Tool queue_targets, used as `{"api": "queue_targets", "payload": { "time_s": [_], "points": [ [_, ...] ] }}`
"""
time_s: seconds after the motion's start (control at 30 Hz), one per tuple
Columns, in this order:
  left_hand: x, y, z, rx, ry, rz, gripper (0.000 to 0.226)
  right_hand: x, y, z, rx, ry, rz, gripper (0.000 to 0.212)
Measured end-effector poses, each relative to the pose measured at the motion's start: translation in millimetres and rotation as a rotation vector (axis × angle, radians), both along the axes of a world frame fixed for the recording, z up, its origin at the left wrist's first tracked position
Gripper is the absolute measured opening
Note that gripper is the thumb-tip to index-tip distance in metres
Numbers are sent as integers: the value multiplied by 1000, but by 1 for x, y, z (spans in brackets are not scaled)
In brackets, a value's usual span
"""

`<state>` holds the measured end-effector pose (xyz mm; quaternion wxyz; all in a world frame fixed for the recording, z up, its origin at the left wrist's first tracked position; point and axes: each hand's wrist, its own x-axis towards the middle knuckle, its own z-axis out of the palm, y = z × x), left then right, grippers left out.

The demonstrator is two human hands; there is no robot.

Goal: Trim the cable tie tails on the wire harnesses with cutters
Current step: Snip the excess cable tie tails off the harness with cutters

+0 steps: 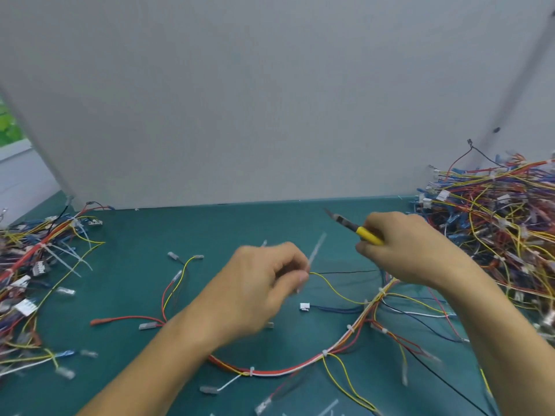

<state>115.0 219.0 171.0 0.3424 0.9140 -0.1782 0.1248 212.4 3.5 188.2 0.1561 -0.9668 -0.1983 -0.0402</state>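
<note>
The table [240, 223] bears a right pile [495, 223] of harnesses at 3 o'clock, a left pile [33, 265] at 9. A loose harness [300, 367] curves at 6. The right hand [402, 250], at 2, grips cutters [357, 229]; the left hand [264, 283], centre, pinches a tie tail [316, 250].

Teal-green matte desk surface [240, 223]: fills the lower half of the view, with its far edge running straight across. Pale grey flat partition panel [270, 100]: stands upright along that far edge, unmarked. Grey slanted seam strip [516, 82]: rises from the far right corner of the desk. Small dark round fastener [496, 130]: sits just beside the strip, low down. Past the far left corner are a white ledge [18, 163] and blurred green foliage [7, 121]; detail cannot be made out.
</note>
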Motion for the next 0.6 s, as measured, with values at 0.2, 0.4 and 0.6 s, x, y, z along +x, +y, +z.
{"api": "queue_targets", "payload": {
  "time_s": [0.2,0.4,0.6],
  "points": [
    [-64,-24,-15,396,213,-149,33,-9,-19,-13,-70,178,-125,22],
    [-88,-9,-36,413,409,48,34,-19,-23,-47,-48,211,-289,17],
    [-88,52,-31,307,327,848,52,-17,-16,-58,-72,155,-412,25]
  ]
}}
